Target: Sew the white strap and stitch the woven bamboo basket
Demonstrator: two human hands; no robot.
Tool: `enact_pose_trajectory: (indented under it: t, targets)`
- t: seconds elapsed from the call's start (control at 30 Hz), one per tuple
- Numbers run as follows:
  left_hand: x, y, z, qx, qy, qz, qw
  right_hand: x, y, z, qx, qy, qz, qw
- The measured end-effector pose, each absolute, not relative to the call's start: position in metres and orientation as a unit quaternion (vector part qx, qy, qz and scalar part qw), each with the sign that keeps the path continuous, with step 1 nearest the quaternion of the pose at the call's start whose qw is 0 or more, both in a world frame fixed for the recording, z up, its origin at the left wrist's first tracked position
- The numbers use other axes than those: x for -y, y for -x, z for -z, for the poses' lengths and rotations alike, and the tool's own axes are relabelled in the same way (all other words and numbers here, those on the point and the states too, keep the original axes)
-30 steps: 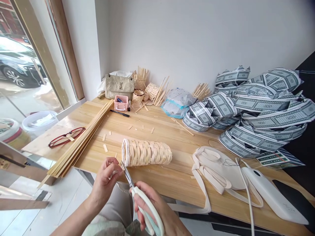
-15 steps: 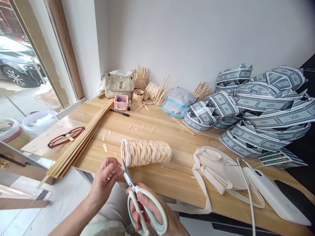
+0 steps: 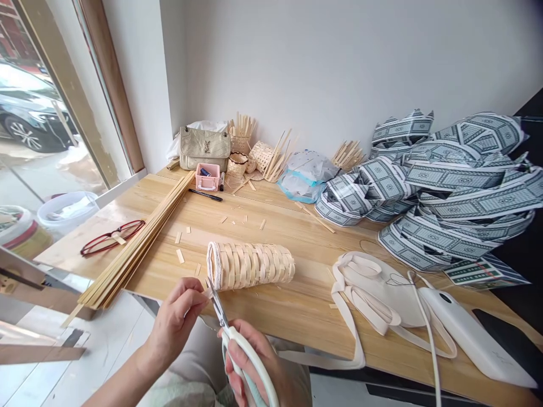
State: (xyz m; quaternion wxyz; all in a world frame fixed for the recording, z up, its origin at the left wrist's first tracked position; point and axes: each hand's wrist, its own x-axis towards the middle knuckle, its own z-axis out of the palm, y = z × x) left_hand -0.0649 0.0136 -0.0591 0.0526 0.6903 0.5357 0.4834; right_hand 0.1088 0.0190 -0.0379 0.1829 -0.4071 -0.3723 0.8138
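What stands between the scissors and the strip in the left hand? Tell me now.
Nothing visible. The tips of the scissors, held in the right hand, sit right at the small pale strip pinched in the left hand.

Your woven bamboo cylinder (image 3: 250,265) is pale straw with a white rim at its left end, its strips making a checker of light and shadow. The sliver (image 3: 208,293) at the tips of your scissors (image 3: 254,351) matches that straw; the scissors have steel-grey blades and white handles edged in mint. Right of the cylinder, the canvas tote (image 3: 403,299) is plain cream, and beyond it the paper bags (image 3: 453,178) carry a grey-green and white geometric print. Left of the cylinder, the glasses (image 3: 112,237) are dark red; beyond it, the box (image 3: 207,177) is pink.
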Motion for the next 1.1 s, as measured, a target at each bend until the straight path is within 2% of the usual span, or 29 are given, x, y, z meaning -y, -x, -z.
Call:
enact_pose_trajectory:
  t: [0.13,0.4,0.6,0.93,1.1]
  targets:
    - [-0.011,0.065,0.057,-0.544,-0.687,-0.479,0.055,-0.012,-0.104,0.041,0.348,0.438,-0.806,0.194]
    - [-0.009,0.065,0.061,-0.527,-0.682,-0.503,0.071,-0.004,-0.102,0.051,0.322,0.410,-0.821,0.232]
    - [-0.005,0.062,0.066,-0.506,-0.695,-0.502,0.096,-0.010,-0.098,0.059,0.354,0.379,-0.825,0.222]
    - [-0.001,0.065,0.065,-0.510,-0.694,-0.500,0.092,-0.015,-0.096,0.048,0.396,0.438,-0.776,0.222]
    - [0.003,0.076,0.067,-0.528,-0.655,-0.526,0.122,-0.015,-0.115,0.021,0.485,0.395,-0.764,0.158]
